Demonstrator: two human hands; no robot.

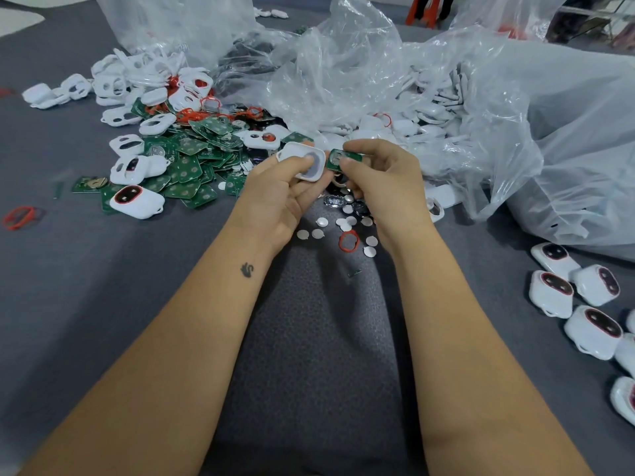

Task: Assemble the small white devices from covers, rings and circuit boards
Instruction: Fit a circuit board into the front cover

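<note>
The left hand (pixel 281 197) grips a rounded white plastic cover (pixel 302 162), its hollow side turned up, with the thumb pressed on the inside and the fingers curled beneath. Just beside it, the right hand (pixel 381 170) pinches a small green circuit board (pixel 343 158) between thumb and fingertips; the board's near edge sits close to the cover's right rim, though whether the two touch cannot be told. Both hands are raised over the grey fabric surface (pixel 103 286). Under them lies a scatter of small white round discs (pixel 318 233), about ten in number, and one loose red rubber ring (pixel 348 241) among them. To the left of the left hand spreads a heap of green circuit boards (pixel 187 166), too many and too overlapped to count, with white covers with oval openings (pixel 125 144) strewn over and behind it and red rings mixed in. One more red ring (pixel 19 218) lies alone near the left edge. A finished white device with a red-rimmed dark window (pixel 136 201) rests at the near edge of the heap. At the right edge sits a cluster of finished white devices (pixel 551 293), at least five in view, some cut off. Crumpled clear plastic bags (pixel 481 97) holding more white parts fill the far side.
</note>
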